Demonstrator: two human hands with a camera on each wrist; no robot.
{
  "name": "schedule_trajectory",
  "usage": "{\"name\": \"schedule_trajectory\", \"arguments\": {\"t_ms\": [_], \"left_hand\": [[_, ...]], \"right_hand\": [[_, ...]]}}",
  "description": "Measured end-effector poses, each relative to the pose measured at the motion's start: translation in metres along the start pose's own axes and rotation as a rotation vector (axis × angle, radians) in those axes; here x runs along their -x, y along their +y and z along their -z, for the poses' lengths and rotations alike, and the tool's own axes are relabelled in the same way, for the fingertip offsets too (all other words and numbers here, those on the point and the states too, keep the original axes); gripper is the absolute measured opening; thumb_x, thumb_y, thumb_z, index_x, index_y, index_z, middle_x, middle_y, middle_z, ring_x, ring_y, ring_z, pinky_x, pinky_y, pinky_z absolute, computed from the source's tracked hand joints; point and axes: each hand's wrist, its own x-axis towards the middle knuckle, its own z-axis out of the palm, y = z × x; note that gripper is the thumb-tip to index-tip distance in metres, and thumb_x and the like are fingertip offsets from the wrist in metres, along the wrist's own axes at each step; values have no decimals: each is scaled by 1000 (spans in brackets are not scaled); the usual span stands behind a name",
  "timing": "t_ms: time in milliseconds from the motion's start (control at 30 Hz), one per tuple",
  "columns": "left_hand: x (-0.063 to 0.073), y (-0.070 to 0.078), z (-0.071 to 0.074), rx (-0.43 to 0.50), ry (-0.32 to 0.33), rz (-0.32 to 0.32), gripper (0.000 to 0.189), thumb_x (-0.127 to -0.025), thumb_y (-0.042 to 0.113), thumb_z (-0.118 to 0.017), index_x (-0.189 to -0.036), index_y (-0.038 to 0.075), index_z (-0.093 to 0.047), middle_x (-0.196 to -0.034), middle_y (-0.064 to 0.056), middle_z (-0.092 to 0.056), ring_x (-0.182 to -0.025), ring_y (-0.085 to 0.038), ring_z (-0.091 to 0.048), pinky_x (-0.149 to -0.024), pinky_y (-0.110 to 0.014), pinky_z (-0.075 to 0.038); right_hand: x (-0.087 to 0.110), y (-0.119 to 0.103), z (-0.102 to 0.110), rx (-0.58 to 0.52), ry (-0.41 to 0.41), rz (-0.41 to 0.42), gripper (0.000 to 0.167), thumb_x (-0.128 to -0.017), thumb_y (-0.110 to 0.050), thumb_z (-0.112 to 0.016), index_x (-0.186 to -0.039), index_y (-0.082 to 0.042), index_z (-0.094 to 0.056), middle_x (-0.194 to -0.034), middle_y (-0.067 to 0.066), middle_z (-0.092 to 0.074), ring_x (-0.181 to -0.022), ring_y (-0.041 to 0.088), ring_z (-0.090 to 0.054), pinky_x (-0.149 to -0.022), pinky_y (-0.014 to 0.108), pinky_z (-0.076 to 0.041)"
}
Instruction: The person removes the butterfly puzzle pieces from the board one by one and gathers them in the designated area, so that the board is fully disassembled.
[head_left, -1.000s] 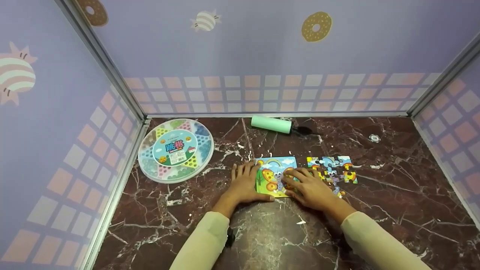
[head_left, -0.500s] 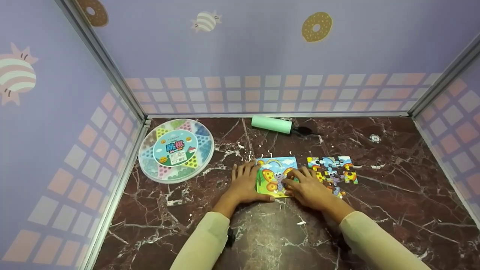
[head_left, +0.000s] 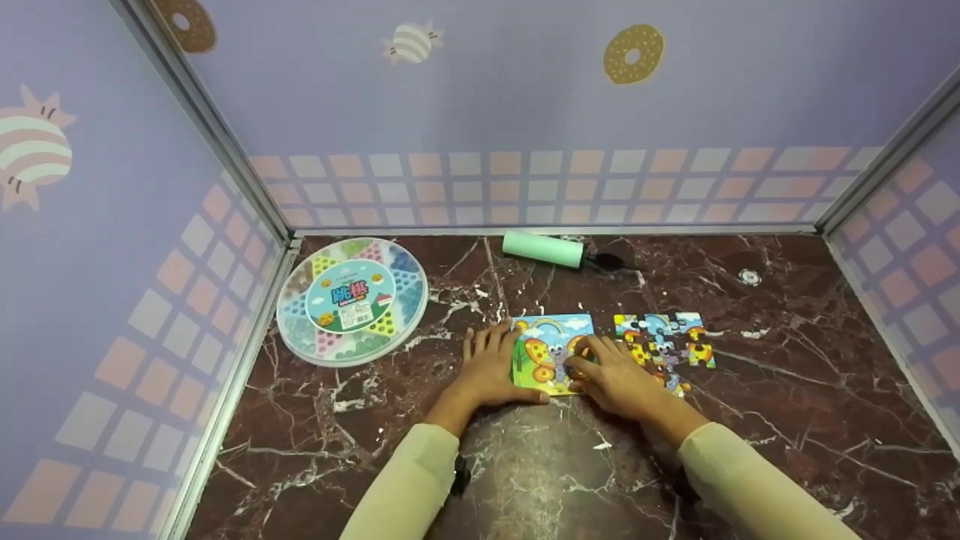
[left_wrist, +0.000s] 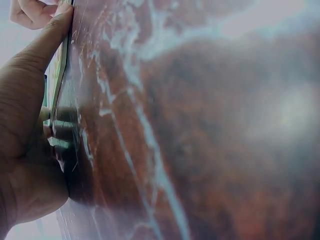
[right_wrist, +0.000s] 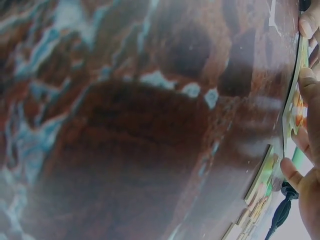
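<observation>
A butterfly jigsaw board (head_left: 540, 356) lies flat on the table in the head view. My left hand (head_left: 493, 371) rests at its left side, fingers spread along that edge and thumb along the bottom edge. In the left wrist view the left thumb (left_wrist: 55, 30) touches the board's rim. My right hand (head_left: 611, 379) lies over the board's right part, its fingers bent and fingertips on the picture. Whether they pinch a piece is hidden. Fingers of the right hand (right_wrist: 311, 95) meet the board in the right wrist view. Several loose puzzle pieces (head_left: 701, 354) lie to the right.
A round Chinese checkers box (head_left: 351, 301) lies at the left. A mint-green hand pump (head_left: 544, 249) with a black end lies near the back wall. A small round disc (head_left: 748, 277) sits at the right. Patterned walls enclose the marble-look table (head_left: 525, 480).
The right hand's fingers have bent more and drawn slightly together on the board's right part. The left hand, the board and the loose pieces have stayed in place.
</observation>
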Motion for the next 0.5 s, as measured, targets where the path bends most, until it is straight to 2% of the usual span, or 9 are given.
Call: {"name": "schedule_trajectory", "arguments": {"t_ms": [100,267,500], "left_hand": [[-2,-2,-4,-5,4,12,132,-73,81,-87,-173,12,-34,-185,-14,-20,-168,-42,-19,-137,-70,-2],[1,3,2,-11,-17,31,130,-75,82,-86,-174,15,-32,-186,-10,-18,-170,-40,-18,-138,-69,-2],[3,5,5,0,-9,17,127,-77,75,-89,-172,11,-34,-184,-15,-21,-168,-43,-20,-137,-71,-4]], "right_hand": [[-1,-2,1,-15,-18,-9,30,-100,-22,-82,-127,-13,-77,-125,16,-64,-110,34,-62,-90,57,-57],[-5,-4,5,-54,-36,-16,27,-99,-20,-82,-125,-13,-78,-128,17,-64,-109,33,-60,-88,54,-57],[-5,-2,5,-47,-26,32,26,-100,-18,-81,-125,-10,-78,-123,17,-66,-102,30,-57,-83,49,-54]]}}
